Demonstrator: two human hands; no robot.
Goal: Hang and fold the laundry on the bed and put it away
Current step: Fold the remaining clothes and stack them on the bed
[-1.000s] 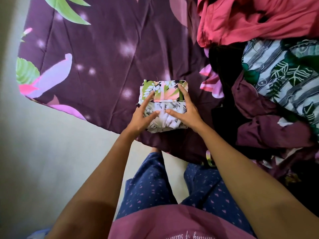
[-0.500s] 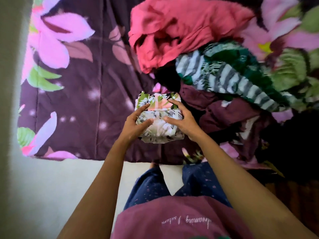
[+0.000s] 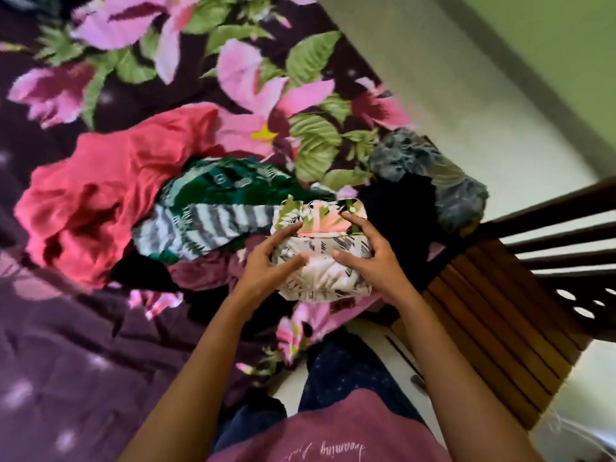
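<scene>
On the left side of the bed it's mostly just the purple flowery bedspread [image 3: 66, 361], kinda rumpled. Moving right you hit the laundry pile: a big crumpled red top [image 3: 100, 181], then a green and grey striped shirt [image 3: 206, 215] lying partly over it, with a maroon piece [image 3: 206, 271] tucked under the striped one.

Right after that comes the left hand [image 3: 266, 265], gripping the left side of a small folded bundle [image 3: 321, 278], white with a leafy print and a pink-green patch on the far half. Fingers are curled around its edge and the thumb lies across the top. The right hand [image 3: 370, 258] does the same on the other side, fingers over the far right corner and thumb pointing in toward the middle, so the bundle sits squarely between both hands, at the near right edge of the pile. Can't tell if it's resting on the clothes or held just above them.

Past the right hand there's something black [image 3: 400, 221], then a bunched-up grey thing [image 3: 430, 175] near the bed's corner. Just beside the bed stands a slatted wooden chair [image 3: 500, 311], with pale floor [image 3: 466, 111] and a green wall [image 3: 566, 45] behind it.
</scene>
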